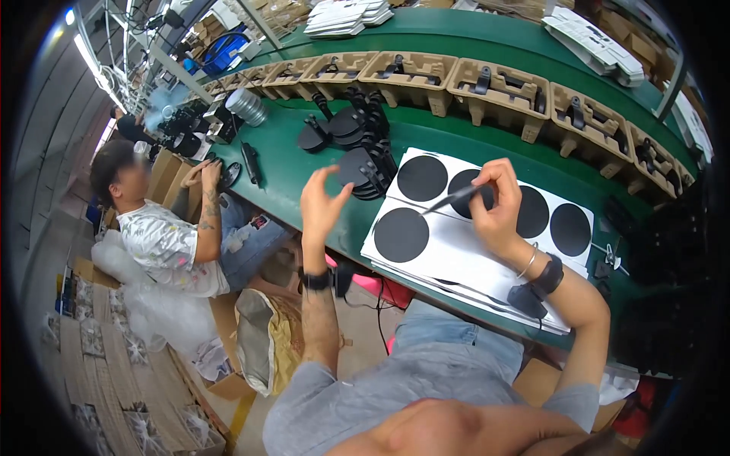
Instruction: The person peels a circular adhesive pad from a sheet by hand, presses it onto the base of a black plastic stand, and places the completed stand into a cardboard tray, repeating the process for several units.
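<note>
My right hand [498,209] pinches a thin black pad [449,201], seen nearly edge-on, over a stack of white backing sheets [471,254]. Several round black pads [401,235] lie in rows on the top sheet. To the left, my left hand [322,207] is raised with its thumb and fingers apart and nothing in them. It is nearest to a cluster of black round bases with upright brackets [357,169], just beyond its fingertips on the green table. More such bases [351,125] stand behind these.
A row of brown moulded trays [498,91] holding black parts curves along the far side of the green workbench [285,163]. A co-worker [163,220] sits at the left, hands near a dark part. A black handheld tool [251,163] lies on the bench. White flat cartons [593,45] rest behind.
</note>
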`<state>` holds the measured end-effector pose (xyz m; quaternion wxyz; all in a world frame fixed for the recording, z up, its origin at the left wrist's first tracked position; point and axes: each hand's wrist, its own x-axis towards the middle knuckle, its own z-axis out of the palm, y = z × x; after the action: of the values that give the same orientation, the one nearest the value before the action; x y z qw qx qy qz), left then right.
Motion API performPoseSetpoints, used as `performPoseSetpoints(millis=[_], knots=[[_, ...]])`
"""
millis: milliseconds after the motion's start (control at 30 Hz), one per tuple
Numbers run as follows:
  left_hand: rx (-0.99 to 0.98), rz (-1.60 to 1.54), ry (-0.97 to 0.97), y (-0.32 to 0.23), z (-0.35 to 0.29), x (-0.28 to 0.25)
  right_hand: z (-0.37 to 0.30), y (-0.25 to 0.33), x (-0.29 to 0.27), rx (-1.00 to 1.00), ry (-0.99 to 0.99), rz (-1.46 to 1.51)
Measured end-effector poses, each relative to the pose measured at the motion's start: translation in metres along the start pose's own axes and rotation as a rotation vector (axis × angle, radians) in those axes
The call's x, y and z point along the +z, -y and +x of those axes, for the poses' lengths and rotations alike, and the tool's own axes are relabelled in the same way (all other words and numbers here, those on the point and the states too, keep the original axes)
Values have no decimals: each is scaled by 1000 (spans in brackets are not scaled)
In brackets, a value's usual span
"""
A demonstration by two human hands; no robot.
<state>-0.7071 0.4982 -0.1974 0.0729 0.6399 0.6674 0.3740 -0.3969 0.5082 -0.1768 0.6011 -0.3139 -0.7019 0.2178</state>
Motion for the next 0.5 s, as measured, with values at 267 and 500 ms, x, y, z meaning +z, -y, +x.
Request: performPoseSetpoints(millis=[267, 500], knots=[[123, 35, 388, 48, 79, 55, -9, -2, 7, -29, 19, 82], [70, 102, 367, 9, 71, 27, -6, -2, -8, 7, 149, 92]])
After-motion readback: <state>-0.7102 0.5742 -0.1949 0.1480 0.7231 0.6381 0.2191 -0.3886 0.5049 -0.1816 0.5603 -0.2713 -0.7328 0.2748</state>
